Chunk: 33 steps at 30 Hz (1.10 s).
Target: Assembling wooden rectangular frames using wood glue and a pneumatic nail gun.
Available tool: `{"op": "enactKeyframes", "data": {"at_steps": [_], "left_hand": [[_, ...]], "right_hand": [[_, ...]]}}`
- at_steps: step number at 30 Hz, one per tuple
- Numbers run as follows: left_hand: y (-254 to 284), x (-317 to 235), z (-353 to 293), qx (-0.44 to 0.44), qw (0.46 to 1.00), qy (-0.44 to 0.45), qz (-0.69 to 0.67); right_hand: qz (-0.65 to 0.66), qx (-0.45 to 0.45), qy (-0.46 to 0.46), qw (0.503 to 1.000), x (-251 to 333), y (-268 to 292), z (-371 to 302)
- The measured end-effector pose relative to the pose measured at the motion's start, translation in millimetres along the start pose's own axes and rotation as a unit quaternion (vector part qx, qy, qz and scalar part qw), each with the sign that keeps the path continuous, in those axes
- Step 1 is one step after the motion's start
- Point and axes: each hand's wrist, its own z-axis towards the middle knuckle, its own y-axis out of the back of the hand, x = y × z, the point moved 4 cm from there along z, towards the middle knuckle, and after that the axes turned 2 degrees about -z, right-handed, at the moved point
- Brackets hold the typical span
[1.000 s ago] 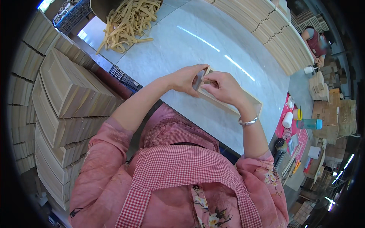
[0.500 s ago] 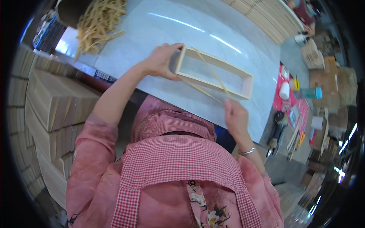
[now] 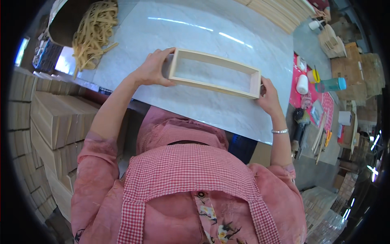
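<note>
A long, open rectangular frame of pale wood lies across the table in front of me. My left hand grips its left end, thumb at the near corner and fingers at the far one. At the other end, my right hand closes on the short side with bent fingers. No loose yellow band shows in the right hand; whether one lies around the frame's outer walls I cannot make out. Beyond my left hand is a tangled heap of flat yellowish bands.
The glossy pale marbled table carries a row of wooden pieces at the far right. To the right are a white bottle and a teal bottle. Wooden boxes are stacked at left. Another person is at upper right.
My right hand has moved from the near side, where it stretched a yellow band, up to the frame's right end. The stretched band no longer shows. Frame and left hand sit further left in view.
</note>
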Motion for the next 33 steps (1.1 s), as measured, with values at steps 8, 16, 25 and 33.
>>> {"op": "enactKeyframes", "data": {"at_steps": [8, 16, 25, 33], "left_hand": [[-5, 0, -28, -0.016, 0.995, 0.017, -0.093], [-2, -3, -57, -0.089, 0.849, 0.250, -0.457], [-1, -1, -48, -0.067, 0.897, 0.248, -0.360], [0, 0, -48, -0.041, 0.909, 0.229, -0.347]], "right_hand": [[0.156, -0.069, -0.003, 0.985, 3, -19, -14], [0.185, -0.054, -0.058, 0.979, 8, -32, -20], [0.164, -0.070, -0.048, 0.983, 14, -33, -20], [0.220, -0.060, -0.069, 0.971, 7, -33, -22]]}}
